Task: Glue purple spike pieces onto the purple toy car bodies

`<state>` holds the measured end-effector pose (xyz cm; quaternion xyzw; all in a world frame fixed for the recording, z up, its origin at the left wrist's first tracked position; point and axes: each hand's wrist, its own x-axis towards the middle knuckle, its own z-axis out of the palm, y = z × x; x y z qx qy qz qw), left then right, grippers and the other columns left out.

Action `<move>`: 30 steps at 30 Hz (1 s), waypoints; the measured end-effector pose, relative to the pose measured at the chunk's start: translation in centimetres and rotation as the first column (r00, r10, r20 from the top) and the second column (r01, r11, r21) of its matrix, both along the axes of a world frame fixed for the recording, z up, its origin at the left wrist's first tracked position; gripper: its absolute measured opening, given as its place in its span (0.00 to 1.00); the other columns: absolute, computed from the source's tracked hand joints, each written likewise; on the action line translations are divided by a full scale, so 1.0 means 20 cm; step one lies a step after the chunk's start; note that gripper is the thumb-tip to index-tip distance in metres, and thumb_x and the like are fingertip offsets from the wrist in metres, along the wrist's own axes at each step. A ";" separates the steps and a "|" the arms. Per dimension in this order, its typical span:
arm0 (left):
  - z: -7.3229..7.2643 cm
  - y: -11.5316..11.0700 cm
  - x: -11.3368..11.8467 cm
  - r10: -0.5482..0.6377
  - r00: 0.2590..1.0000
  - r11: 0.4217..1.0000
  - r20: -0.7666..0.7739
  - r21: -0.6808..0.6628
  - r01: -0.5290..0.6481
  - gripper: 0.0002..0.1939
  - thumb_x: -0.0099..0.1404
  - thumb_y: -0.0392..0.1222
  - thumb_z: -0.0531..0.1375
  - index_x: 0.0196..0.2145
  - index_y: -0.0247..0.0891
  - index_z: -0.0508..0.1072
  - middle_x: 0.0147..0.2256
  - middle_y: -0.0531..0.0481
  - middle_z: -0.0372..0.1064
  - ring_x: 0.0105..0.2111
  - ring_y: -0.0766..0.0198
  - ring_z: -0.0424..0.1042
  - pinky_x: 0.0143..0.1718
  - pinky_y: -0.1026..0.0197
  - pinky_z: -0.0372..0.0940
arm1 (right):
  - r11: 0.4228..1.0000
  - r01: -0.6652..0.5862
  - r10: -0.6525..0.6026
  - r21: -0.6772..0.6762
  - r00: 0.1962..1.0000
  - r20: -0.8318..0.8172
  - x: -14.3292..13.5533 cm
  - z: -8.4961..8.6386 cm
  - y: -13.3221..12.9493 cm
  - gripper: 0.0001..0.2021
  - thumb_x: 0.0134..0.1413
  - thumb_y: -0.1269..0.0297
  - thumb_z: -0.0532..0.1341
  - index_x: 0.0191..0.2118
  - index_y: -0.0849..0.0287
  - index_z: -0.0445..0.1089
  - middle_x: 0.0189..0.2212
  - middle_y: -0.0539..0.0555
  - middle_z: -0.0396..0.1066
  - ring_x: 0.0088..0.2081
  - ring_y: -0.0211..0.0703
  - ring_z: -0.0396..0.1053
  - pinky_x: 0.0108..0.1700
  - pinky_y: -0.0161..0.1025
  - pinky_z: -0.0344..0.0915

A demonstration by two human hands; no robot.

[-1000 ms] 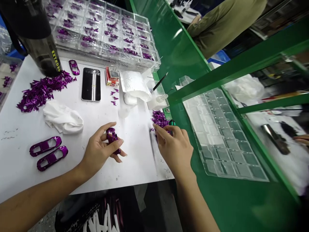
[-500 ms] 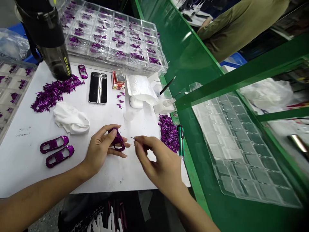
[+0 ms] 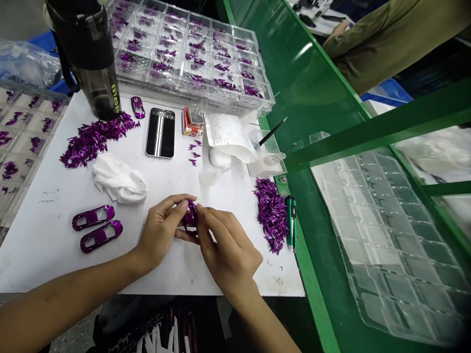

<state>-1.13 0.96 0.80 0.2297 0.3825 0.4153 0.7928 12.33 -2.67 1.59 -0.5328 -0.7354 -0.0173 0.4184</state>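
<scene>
Left hand: the left hand (image 3: pixel 161 230) pinches the toy car shell (image 3: pixel 190 215) between thumb and forefinger, its other fingers spread loosely below.
Right hand: the right hand (image 3: pixel 231 245) has thumb and forefinger drawn close at the shell's right edge; I cannot tell if they fully meet or hold a small piece.
Held shell: between the two sets of fingertips, tilted, partly covered by them.
Slip risk: the shell looks glossy and the grip narrow, so a firm push from the right could twist it free and drop it on the white table (image 3: pixel 217 277).
Bend risk: the shell's frame looks thin around its openings; too hard a squeeze might flex or scratch it.
Purple pile: loose slivers (image 3: pixel 271 213) right of the fingers; a careless elbow or sleeve would likely scatter them.
Cutter: green cutter (image 3: pixel 291 223) just beyond that pile; reaching blindly there could nudge it, blade state unclear.
Two shells: spare car shells (image 3: pixel 100 237) left of the fingers, near the left forearm; a sideways sweep may knock or scuff them.
</scene>
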 end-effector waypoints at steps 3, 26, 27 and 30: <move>0.01 0.01 0.00 0.004 1.000 1.000 -0.012 0.000 -0.004 0.17 0.64 0.52 0.69 0.45 0.38 0.81 0.30 0.52 0.72 0.33 0.63 0.76 0.29 0.60 0.80 | 0.999 -0.032 0.032 0.005 0.999 0.006 0.01 -0.01 0.00 0.27 0.61 0.83 0.62 0.61 0.52 0.70 0.42 0.56 0.80 0.39 0.45 0.77 0.40 0.42 0.78; -0.01 -0.02 0.00 0.096 0.981 0.983 -0.170 0.172 -0.067 0.12 0.64 0.48 0.69 0.40 0.37 0.84 0.36 0.47 0.82 0.38 0.59 0.80 0.46 0.57 0.77 | 0.972 0.235 -0.232 -0.025 0.969 0.078 -0.18 -0.03 -0.02 0.11 0.63 0.74 0.61 0.49 0.57 0.71 0.41 0.59 0.79 0.40 0.53 0.69 0.39 0.50 0.75; 0.00 -0.02 0.00 0.085 0.980 0.981 -0.182 0.186 -0.051 0.13 0.64 0.48 0.70 0.40 0.37 0.84 0.38 0.46 0.82 0.39 0.58 0.80 0.46 0.56 0.76 | 0.976 0.219 -0.218 -0.008 0.974 0.062 -0.18 -0.04 -0.01 0.11 0.62 0.75 0.60 0.48 0.56 0.72 0.40 0.59 0.79 0.40 0.52 0.70 0.38 0.50 0.75; 0.03 -0.02 0.00 0.041 0.965 0.965 -0.260 0.260 0.029 0.14 0.66 0.50 0.68 0.43 0.38 0.84 0.41 0.45 0.82 0.41 0.56 0.80 0.48 0.55 0.75 | 0.975 0.222 -0.222 -0.001 0.975 0.014 -0.16 -0.06 -0.02 0.11 0.62 0.75 0.60 0.47 0.57 0.72 0.40 0.60 0.79 0.40 0.52 0.70 0.39 0.52 0.76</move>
